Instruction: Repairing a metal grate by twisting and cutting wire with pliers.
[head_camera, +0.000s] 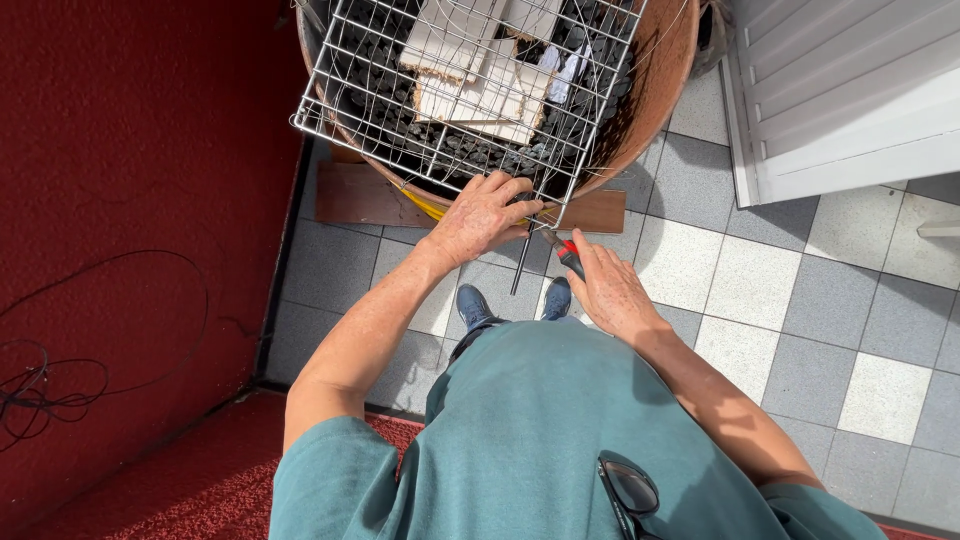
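Seen from the head camera, a person's left hand (480, 215) has its fingers clamped on the near edge of a wire grill rack (470, 85) over a charcoal-filled barrel (670, 60). The right hand (610, 290), just beside, has its fingers closed around red-handled pliers (562, 250), apparently working the rack's handle rod (522, 262); the pliers' tip must next meet the wire squarely.
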